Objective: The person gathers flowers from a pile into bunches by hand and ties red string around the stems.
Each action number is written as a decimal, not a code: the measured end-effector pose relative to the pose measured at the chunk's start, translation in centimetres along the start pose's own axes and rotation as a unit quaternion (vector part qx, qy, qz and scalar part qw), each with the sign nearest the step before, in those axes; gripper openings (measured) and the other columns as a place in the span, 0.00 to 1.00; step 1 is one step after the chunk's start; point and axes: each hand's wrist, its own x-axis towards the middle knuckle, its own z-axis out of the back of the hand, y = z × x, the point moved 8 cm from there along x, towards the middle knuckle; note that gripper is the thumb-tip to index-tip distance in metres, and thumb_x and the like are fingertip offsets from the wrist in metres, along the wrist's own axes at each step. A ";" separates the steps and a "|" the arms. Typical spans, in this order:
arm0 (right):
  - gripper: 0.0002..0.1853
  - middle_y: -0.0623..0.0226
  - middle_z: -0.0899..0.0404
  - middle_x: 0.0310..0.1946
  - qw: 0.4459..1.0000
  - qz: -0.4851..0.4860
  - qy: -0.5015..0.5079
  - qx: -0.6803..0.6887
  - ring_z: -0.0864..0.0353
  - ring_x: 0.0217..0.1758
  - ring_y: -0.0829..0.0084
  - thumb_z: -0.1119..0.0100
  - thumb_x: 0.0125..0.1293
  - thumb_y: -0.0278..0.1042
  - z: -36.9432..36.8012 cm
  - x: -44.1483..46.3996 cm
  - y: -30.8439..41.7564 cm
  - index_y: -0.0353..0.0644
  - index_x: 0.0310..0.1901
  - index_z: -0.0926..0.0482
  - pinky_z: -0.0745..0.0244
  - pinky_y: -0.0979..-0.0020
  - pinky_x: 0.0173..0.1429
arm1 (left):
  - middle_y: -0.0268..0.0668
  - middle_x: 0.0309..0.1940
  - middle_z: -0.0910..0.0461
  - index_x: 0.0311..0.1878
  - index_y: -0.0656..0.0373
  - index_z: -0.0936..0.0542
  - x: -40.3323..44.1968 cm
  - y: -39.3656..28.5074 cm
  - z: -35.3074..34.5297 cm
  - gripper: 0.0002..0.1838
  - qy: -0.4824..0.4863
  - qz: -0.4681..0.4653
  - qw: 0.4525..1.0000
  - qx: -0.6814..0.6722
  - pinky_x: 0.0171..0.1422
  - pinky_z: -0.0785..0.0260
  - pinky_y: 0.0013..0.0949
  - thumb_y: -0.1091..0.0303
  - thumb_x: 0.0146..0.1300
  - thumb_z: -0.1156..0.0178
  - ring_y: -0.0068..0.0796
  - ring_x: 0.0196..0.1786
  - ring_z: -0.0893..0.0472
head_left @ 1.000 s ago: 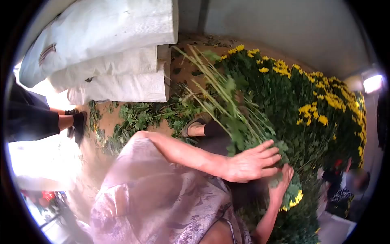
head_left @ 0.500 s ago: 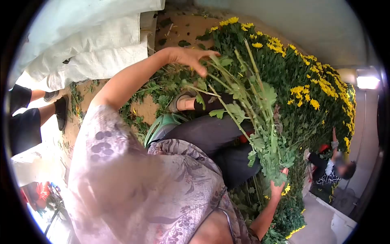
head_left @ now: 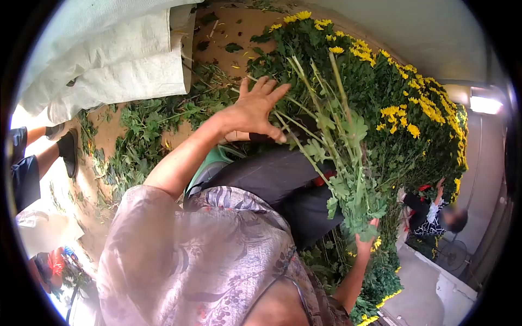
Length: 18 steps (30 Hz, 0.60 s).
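My left hand [head_left: 255, 107] is open, its fingers spread and the back of the hand showing, beside the bare lower ends of a bunch of cut green stems [head_left: 353, 163]. Its thumb lies close to one slanting stem; whether they touch I cannot tell. My right hand [head_left: 367, 232] is closed around the leafy end of this bunch, with the leaves covering part of the fingers. Yellow blooms [head_left: 376, 244] show just beside that hand. The bare stem ends point up and fan apart above my dark-trousered legs.
A large heap of yellow chrysanthemums [head_left: 402, 117] runs along the right. Cut leaves [head_left: 147, 125] litter the floor at left. White sheeting [head_left: 125, 65] hangs at upper left. One person's feet [head_left: 68, 152] stand at far left; another person [head_left: 435, 217] is at far right, near a fan [head_left: 452, 254].
My left hand has come off the bunch near my right hand and moved up and left to the stem ends, its fingers now spread. The stems stand more upright, and the view has shifted.
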 end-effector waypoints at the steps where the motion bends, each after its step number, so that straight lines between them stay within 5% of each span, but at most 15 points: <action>1: 0.48 0.46 0.50 0.71 1.000 -0.001 -0.002 -0.001 0.49 0.74 0.51 0.37 0.46 0.24 -0.1 0.0 0.1 0.37 0.71 0.50 0.51 0.62 0.74 | 0.57 0.70 0.47 0.73 0.57 0.49 0.2 -0.1 0.4 0.65 -0.001 -0.003 1.000 0.000 0.73 0.72 0.67 0.37 0.33 0.28 0.58 0.75 0.54; 3: 0.49 0.46 0.50 0.71 0.999 -0.037 0.024 0.008 0.50 0.74 0.52 0.38 0.45 0.23 -0.9 -0.1 -0.2 0.36 0.71 0.50 0.52 0.63 0.74 | 0.54 0.72 0.49 0.74 0.56 0.51 0.4 -0.5 -0.3 0.69 0.067 -0.027 0.997 0.013 0.74 0.74 0.65 0.31 0.30 0.31 0.56 0.75 0.56; 7: 0.48 0.48 0.51 0.72 0.999 -0.029 0.015 0.037 0.53 0.76 0.54 0.39 0.45 0.22 -1.3 -0.3 -0.1 0.37 0.71 0.49 0.55 0.64 0.75 | 0.46 0.62 0.33 0.70 0.58 0.43 1.7 0.0 -2.4 0.48 -0.040 0.010 0.974 0.225 0.76 0.67 0.60 0.54 0.47 0.31 0.49 0.68 0.38; 8: 0.48 0.49 0.52 0.73 0.999 -0.032 0.015 0.019 0.55 0.77 0.54 0.39 0.46 0.22 -1.1 -0.3 0.2 0.38 0.72 0.49 0.56 0.64 0.76 | 0.42 0.47 0.23 0.63 0.56 0.34 2.9 1.6 -2.5 0.32 -0.057 0.042 0.971 0.227 0.70 0.45 0.51 0.69 0.53 0.39 0.45 0.57 0.27; 9: 0.48 0.49 0.52 0.73 0.999 -0.034 0.013 0.018 0.55 0.77 0.54 0.39 0.46 0.22 -0.9 -0.4 0.5 0.38 0.72 0.49 0.56 0.64 0.76 | 0.41 0.34 0.20 0.57 0.52 0.27 3.0 3.4 -1.4 0.25 -0.145 0.051 0.976 0.152 0.52 0.30 0.47 0.73 0.53 0.43 0.46 0.44 0.21; 11: 0.46 0.46 0.51 0.72 1.000 -0.008 0.006 0.005 0.52 0.75 0.52 0.40 0.48 0.23 -0.4 -0.6 1.7 0.37 0.71 0.49 0.54 0.63 0.75 | 0.36 0.25 0.21 0.52 0.49 0.23 3.9 5.3 -1.9 0.18 -0.195 -0.025 0.974 0.112 0.33 0.30 0.43 0.73 0.59 0.47 0.39 0.28 0.22; 12: 0.46 0.46 0.51 0.72 1.000 -0.009 0.003 0.004 0.52 0.75 0.52 0.40 0.48 0.23 -0.3 -0.5 2.3 0.37 0.71 0.49 0.54 0.63 0.75 | 0.36 0.25 0.21 0.52 0.49 0.23 4.1 5.7 -2.8 0.18 -0.196 -0.028 0.974 0.111 0.33 0.30 0.43 0.73 0.59 0.47 0.39 0.28 0.22; 14: 0.44 0.42 0.48 0.70 0.997 -0.070 0.005 0.009 0.48 0.74 0.49 0.41 0.50 0.24 -0.3 0.2 3.3 0.35 0.71 0.48 0.51 0.62 0.74 | 0.33 0.20 0.28 0.42 0.54 0.24 4.1 6.4 -4.9 0.07 -0.077 0.128 0.956 -0.252 0.26 0.36 0.37 0.69 0.62 0.48 0.32 0.20 0.30; 15: 0.44 0.42 0.48 0.70 0.997 -0.071 0.001 0.011 0.48 0.74 0.49 0.41 0.50 0.24 -0.2 0.7 4.1 0.35 0.71 0.48 0.51 0.62 0.74 | 0.32 0.17 0.31 0.32 0.57 0.26 3.3 6.3 -6.0 0.07 -0.061 0.270 0.845 -0.458 0.23 0.40 0.35 0.66 0.63 0.48 0.30 0.18 0.34; 17: 0.42 0.38 0.45 0.68 0.996 -0.090 -0.006 -0.009 0.45 0.72 0.47 0.43 0.50 0.24 -0.3 0.8 5.0 0.33 0.70 0.47 0.49 0.62 0.73 | 0.25 0.14 0.44 0.30 0.52 0.31 3.3 1.4 -8.8 0.11 0.005 0.289 0.469 -0.834 0.18 0.53 0.31 0.63 0.70 0.56 0.22 0.15 0.47; 18: 0.41 0.39 0.45 0.67 0.998 -0.045 -0.031 -0.044 0.44 0.71 0.47 0.44 0.51 0.24 -0.4 0.3 4.6 0.32 0.69 0.47 0.47 0.61 0.73 | 0.24 0.14 0.47 0.29 0.50 0.34 3.7 -0.7 -8.7 0.12 -0.029 0.284 0.433 -0.855 0.19 0.56 0.29 0.63 0.70 0.57 0.20 0.16 0.50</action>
